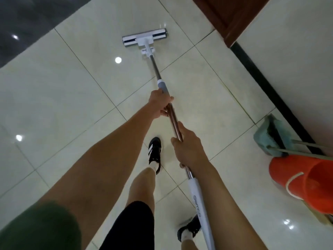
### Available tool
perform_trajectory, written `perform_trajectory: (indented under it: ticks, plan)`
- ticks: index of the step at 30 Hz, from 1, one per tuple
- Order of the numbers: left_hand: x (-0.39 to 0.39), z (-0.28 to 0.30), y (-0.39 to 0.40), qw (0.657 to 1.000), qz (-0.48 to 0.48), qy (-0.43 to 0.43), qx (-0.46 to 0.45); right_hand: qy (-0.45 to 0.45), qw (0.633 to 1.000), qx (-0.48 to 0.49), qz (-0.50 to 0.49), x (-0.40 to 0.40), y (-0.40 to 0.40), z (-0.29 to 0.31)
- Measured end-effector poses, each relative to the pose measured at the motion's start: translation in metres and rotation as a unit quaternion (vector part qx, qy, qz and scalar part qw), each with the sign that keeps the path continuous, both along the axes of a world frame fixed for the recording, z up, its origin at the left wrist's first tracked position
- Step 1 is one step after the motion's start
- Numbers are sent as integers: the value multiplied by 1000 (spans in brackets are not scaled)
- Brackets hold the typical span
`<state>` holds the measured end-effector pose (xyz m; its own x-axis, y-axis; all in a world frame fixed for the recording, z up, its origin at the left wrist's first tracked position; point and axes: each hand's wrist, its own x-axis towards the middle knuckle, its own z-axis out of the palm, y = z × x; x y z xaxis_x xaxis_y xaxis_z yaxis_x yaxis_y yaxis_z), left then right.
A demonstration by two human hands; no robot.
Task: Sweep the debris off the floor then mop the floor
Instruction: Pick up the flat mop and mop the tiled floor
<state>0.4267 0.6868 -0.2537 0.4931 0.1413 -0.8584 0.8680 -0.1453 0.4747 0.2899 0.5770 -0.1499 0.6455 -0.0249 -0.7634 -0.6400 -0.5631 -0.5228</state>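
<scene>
Left hand (161, 103) clenched round the metal pole of the white flat mop (145, 39), just below its grey collar. Right hand (188, 148) grips same pole lower down. Mop head lies flat on glossy pale tile floor (63, 83), ahead of black striped sneakers (155, 152). Orange plastic bucket (306, 181) and teal dustpan (268, 134) stand by right wall.

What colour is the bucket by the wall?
The bucket is orange-red with a pale handle; the head view shows it at right, beside the teal dustpan.
</scene>
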Motion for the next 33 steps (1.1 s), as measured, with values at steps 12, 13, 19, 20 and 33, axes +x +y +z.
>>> perform_trajectory:
  ticks: [12, 13, 19, 20, 33]
  plan:
    - [39, 4, 36, 999, -54, 1, -9, 3, 1000, -26, -17, 28, 48, 0]
    - [29, 5, 36, 998, -59, 1, -10, 1, 1000, -24, -20, 17, 50, 0]
    - [-68, 7, 31, 992, -122, 9, -10, -4, 998, -21, -59, -91, 57, 5]
    - [-89, 6, 28, 991, -129, 10, -12, 0, 997, -18, -71, -112, 57, 5]
    - [-336, 11, -9, 968, -248, 18, -24, 52, 982, -11, -182, -366, 52, 37]
